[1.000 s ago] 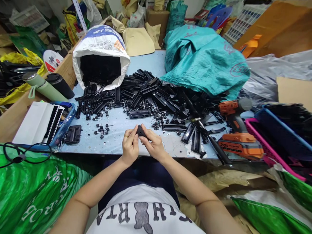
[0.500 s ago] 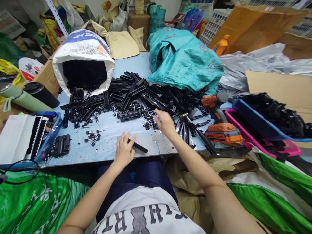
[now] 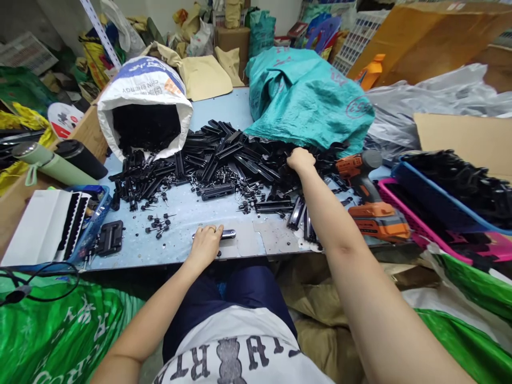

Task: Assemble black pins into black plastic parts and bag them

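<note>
A: Biggest first. Blue table point(image 3: 224, 106), teal woven sack point(image 3: 308, 98) at the back right, white woven sack point(image 3: 146, 90) back left lying open, black parts inside.

B: Between them?

A: Heap of black plastic strips point(image 3: 228, 152) spilling across the table from both sacks. Orange cordless drill point(image 3: 370, 200) right of the heap, near the table edge. Blue basket point(image 3: 98, 210) at the left edge.

B: Hands?

A: Right hand point(image 3: 301, 159) is stretched far out, resting on the heap just below the teal sack. Fingers curl down into the strips; grip state I cannot tell, fingertips hidden.

B: Left?

A: Left hand point(image 3: 206, 241) lies flat at the near table edge, fingers spread loosely, pressing on a short dark bar point(image 3: 227, 233) that sticks out to the right of the fingertips. Not wrapped around it. Small black pins point(image 3: 160, 224) are scattered just left of that hand.
</note>
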Action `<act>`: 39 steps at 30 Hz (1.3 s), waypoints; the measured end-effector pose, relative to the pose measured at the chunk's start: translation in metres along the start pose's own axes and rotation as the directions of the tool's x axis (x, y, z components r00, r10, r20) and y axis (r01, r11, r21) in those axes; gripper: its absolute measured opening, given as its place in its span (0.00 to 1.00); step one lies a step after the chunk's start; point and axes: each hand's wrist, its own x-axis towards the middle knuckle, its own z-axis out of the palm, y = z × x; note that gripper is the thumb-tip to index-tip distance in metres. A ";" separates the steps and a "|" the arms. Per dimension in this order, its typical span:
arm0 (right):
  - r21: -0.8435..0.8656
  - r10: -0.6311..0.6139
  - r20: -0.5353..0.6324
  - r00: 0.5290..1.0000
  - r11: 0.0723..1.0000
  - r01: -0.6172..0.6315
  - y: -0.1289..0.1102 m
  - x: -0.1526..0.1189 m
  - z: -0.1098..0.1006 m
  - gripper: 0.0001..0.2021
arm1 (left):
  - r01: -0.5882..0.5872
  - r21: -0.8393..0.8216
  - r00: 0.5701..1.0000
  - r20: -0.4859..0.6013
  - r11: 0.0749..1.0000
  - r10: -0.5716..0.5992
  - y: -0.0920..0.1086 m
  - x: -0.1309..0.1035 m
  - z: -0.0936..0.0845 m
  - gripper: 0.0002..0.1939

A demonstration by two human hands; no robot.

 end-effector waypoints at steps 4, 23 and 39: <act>-0.133 -0.078 0.008 0.997 0.988 0.078 0.007 -0.001 0.010 0.18 | 0.067 -0.014 0.998 -0.012 0.998 -0.067 0.004 0.002 0.005 0.21; -0.096 -0.921 0.293 0.258 0.240 0.966 0.040 -0.230 0.066 0.16 | -0.150 -0.299 0.984 0.050 0.942 0.172 -0.003 0.018 0.006 0.17; -0.136 -0.832 0.366 0.417 0.396 0.908 0.020 -0.248 0.050 0.14 | -0.177 -0.285 0.984 -0.079 0.942 0.161 0.000 0.008 0.010 0.31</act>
